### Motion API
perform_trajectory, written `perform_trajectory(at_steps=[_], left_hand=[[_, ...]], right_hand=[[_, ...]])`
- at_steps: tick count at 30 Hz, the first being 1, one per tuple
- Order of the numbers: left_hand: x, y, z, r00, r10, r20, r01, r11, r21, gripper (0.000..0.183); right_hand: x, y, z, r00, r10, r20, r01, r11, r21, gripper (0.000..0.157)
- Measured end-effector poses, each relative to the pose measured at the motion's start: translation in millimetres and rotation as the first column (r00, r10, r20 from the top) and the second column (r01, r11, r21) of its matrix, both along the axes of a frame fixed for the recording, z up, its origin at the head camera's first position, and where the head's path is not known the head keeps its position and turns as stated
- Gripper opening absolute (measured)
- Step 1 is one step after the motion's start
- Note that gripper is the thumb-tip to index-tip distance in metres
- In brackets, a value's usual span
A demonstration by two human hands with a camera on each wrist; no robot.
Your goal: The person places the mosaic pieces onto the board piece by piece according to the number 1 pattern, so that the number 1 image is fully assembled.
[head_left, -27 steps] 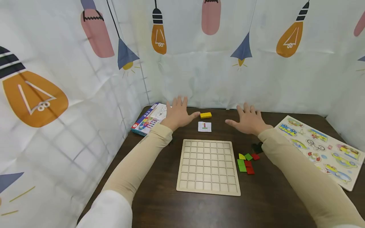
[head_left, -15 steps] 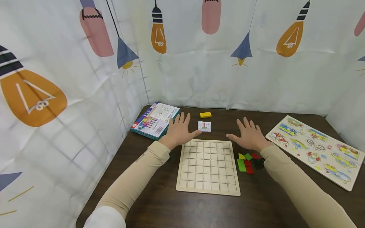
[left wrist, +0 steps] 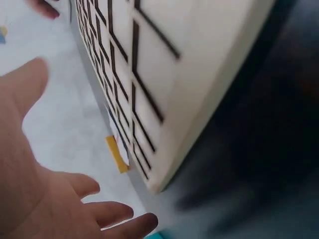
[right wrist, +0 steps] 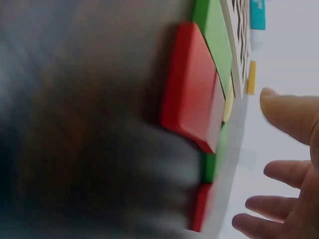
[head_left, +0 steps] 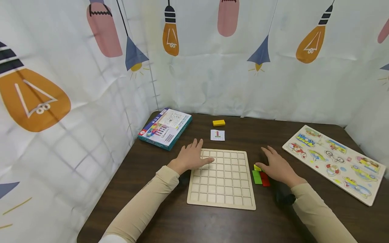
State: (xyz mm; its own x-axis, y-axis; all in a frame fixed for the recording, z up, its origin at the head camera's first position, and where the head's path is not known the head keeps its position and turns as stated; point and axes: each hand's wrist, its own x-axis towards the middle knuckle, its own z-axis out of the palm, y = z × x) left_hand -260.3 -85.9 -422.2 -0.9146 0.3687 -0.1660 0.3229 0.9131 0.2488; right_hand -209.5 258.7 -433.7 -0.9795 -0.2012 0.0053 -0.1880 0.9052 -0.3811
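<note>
A square wooden grid board (head_left: 222,179) lies in the middle of the dark table. Over its far left corner hovers my left hand (head_left: 189,158), fingers spread and holding nothing; the left wrist view shows its fingers apart from the board's edge. To the board's right sits a small group of coloured tiles: green tiles (head_left: 257,177), red tiles (right wrist: 192,89) and a yellow piece (head_left: 257,167). My right hand (head_left: 277,166) is above this group with nothing in its grasp, hiding part of it in the head view. In the right wrist view its fingers are spread, clear of the tiles.
Beyond the board lie a small gridded pattern card (head_left: 217,135) and a yellow block (head_left: 218,123). A puzzle box (head_left: 165,128) stands at the back left. A wooden vehicle puzzle board (head_left: 334,162) lies on the right. Patterned curtains (head_left: 206,77) hang behind the table.
Both hands have drawn back toward the person from the far side of the table. The left is now over the board's far left corner, the right over the coloured tiles.
</note>
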Motion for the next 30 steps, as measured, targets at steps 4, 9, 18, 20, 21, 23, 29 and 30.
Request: perform_trajectory(at_steps=[4, 9, 18, 20, 21, 23, 29, 30], left_hand=[[-3.8, -10, -9.0, 0.997, -0.037, 0.071, 0.031, 0.996, 0.080, 0.099], [-10.2, -21, -18.3, 0.990, -0.111, 0.087, 0.098, 0.985, 0.140, 0.094], [-6.6, -34, -31.0, 0.991, -0.120, 0.060, 0.100, 0.959, 0.263, 0.077], [-6.3, -36, -33.7, 0.992, -0.122, 0.040, 0.106, 0.955, 0.276, 0.074], [-6.2, -36, -35.4, 0.992, -0.123, 0.030, 0.109, 0.953, 0.283, 0.073], [-6.0, -37, -38.3, 0.993, -0.119, 0.010, 0.110, 0.946, 0.305, 0.070], [-5.9, -35, -44.2, 0.995, -0.098, -0.030, 0.102, 0.924, 0.368, 0.065], [-5.9, -34, -44.5, 0.995, -0.092, -0.034, 0.098, 0.924, 0.370, 0.064]], right_hand=[[3.4, 4, -7.0, 0.999, -0.033, -0.028, 0.030, 0.996, -0.083, 0.071], [5.1, 6, -14.5, 0.993, -0.086, -0.077, 0.069, 0.978, -0.197, 0.061], [8.8, 9, -33.5, 0.986, -0.104, -0.127, 0.062, 0.952, -0.300, 0.039], [9.2, 10, -36.2, 0.987, -0.087, -0.133, 0.043, 0.952, -0.304, 0.038], [9.3, 11, -37.4, 0.988, -0.076, -0.136, 0.032, 0.952, -0.303, 0.037], [9.1, 12, -39.4, 0.988, -0.053, -0.145, 0.007, 0.953, -0.302, 0.035], [7.8, 13, -43.4, 0.985, -0.035, -0.168, -0.017, 0.954, -0.299, 0.031], [7.4, 12, -44.0, 0.984, -0.040, -0.176, -0.015, 0.955, -0.296, 0.030]])
